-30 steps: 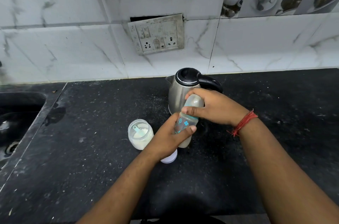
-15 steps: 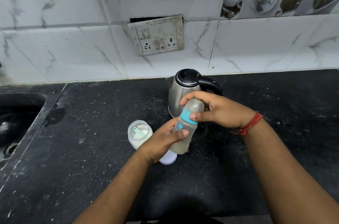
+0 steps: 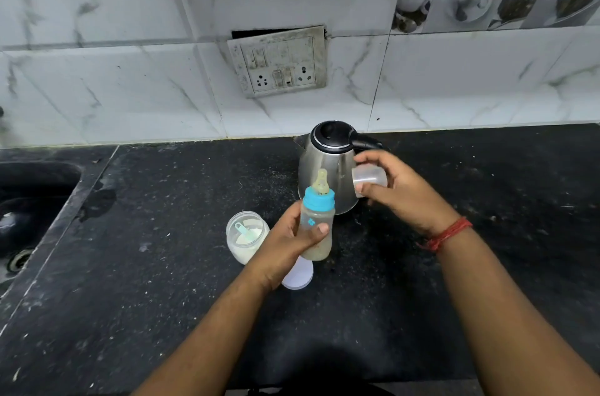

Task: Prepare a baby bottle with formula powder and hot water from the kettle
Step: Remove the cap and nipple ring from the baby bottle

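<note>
A small blue printed mark is seen on the side of the baby bottle [image 3: 317,226], but it is too small to be read; no other writing can be made out. The bottle is held upright by the left hand [image 3: 289,243], whose fingers and thumb are curled round its body, just in front of the steel kettle [image 3: 328,165]. Its blue collar and teat are uncovered, and a pale cloudy liquid is seen in its lower part. The clear cap [image 3: 368,180] is pinched between the thumb and fingers of the right hand [image 3: 402,191], held apart from the bottle and to its right. A red thread band [image 3: 446,235] is worn on the right wrist. An open jar of white powder [image 3: 247,237] with a small scoop inside stands just left of the left hand, and a white lid [image 3: 298,275] lies partly hidden under that wrist. Everything stands on a speckled black stone counter [image 3: 162,282]. A dark sink [image 3: 29,200] is set at the left. Behind, a wall of marble-patterned tiles bears a grimy switch plate [image 3: 277,62].
</note>
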Motion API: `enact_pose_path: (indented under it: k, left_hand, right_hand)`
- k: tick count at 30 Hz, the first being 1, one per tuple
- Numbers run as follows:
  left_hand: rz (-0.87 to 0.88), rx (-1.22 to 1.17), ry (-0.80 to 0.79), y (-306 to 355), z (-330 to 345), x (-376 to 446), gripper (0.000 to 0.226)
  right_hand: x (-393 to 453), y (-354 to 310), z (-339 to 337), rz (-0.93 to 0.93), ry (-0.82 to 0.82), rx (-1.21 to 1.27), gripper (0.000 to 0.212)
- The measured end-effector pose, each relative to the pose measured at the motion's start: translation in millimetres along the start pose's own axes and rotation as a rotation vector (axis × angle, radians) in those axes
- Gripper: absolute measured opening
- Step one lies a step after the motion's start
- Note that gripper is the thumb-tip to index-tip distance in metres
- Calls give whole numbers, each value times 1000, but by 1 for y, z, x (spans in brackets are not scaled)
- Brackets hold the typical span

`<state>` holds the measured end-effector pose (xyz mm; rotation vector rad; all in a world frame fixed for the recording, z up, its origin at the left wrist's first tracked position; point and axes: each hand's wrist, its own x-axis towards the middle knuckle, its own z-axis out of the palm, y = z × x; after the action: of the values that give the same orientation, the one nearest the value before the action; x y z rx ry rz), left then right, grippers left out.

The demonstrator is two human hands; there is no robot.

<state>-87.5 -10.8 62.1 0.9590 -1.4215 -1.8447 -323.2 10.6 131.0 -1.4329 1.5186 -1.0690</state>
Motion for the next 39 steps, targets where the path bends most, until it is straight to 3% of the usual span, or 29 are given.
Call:
enact_pose_path:
  k: [7, 14, 22, 26, 30, 34, 39]
  left_hand:
    - [48, 147, 88, -16, 4, 9, 51]
    - [5, 205, 64, -40, 13, 10, 56]
    - [-14, 242, 42, -49, 16, 10, 58]
    - [-15, 240, 50, -48, 14, 10, 66]
    - [2, 194, 73, -46, 12, 11, 57]
    - [48, 182, 96, -40, 10, 10, 56]
    - [95, 217, 75, -31, 7, 4, 55]
  right_hand:
    - [-28, 96, 23, 239, 90, -616, 56]
    - [-55, 142, 26, 362, 34, -817, 55]
    - [-62, 150, 27, 364, -4, -848, 77]
    - [-59, 119, 22, 200, 191, -862, 58]
    - [-48, 77, 27, 30, 209, -670, 52]
    - [-37, 44, 47, 15, -30, -197, 40]
    - [-23, 26, 65, -61, 28, -275, 42]
